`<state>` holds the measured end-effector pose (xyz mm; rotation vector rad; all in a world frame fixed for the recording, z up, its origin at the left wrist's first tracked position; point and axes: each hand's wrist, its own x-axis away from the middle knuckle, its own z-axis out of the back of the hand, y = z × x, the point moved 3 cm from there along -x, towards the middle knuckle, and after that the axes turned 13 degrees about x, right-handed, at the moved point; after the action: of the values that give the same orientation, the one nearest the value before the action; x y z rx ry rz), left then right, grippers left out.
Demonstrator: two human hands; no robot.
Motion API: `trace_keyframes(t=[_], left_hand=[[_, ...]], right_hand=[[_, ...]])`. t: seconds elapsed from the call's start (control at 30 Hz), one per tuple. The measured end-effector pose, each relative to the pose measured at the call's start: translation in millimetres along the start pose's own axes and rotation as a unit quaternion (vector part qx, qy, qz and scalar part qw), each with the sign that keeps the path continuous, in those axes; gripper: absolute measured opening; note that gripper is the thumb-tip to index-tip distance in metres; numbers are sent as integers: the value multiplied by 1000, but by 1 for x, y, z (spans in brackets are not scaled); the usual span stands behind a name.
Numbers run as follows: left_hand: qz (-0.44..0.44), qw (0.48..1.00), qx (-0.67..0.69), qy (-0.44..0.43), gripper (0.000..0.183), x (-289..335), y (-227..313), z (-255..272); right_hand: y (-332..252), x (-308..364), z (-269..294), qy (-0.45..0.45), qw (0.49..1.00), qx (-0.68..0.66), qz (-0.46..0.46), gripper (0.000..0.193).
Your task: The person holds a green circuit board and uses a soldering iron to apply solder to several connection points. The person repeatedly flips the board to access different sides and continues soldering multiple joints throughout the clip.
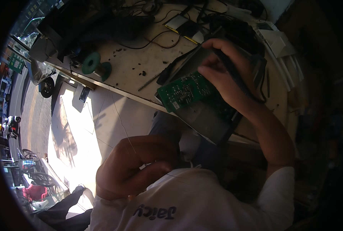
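My left hand (135, 163) is closed in front of my shirt. A thin solder wire (121, 124) runs into its fingers from the green spool (96, 67) at the table's edge. My right hand (231, 73) has its thumb pressed on the upper edge of a green circuit board (185, 91), with the other fingers curled. The board lies tilted over a dark flat panel (206, 119). Left of this hand, a slim dark-handled tool like a soldering iron (168, 72) points down-left. Its thick black cord (235, 73) seems to cross the hand; whether fingers hold it is unclear.
The pale table (129, 69) carries small dark scraps (142, 73) and loose wires. A flat yellow-edged part (185, 27) and tangled black cables (233, 29) lie at the back. White boxes or papers (279, 46) stand at the right. Below the table edge, sunlight strikes the floor (79, 142).
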<state>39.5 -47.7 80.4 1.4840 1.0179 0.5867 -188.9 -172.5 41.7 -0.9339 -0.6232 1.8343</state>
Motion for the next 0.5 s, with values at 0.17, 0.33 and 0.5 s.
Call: trace_keyframes(t=[0.17, 0.33, 0.5], left_hand=[[121, 926, 111, -340, 16, -9, -50, -32], [33, 903, 32, -427, 25, 20, -107, -88], [-55, 926, -71, -367, 23, 15, -83, -88]], right_hand=[[7, -2, -3, 16, 1000, -26, -6, 43], [9, -1, -5, 26, 996, -69, -57, 43], [8, 2, -4, 36, 998, -49, -29, 43]])
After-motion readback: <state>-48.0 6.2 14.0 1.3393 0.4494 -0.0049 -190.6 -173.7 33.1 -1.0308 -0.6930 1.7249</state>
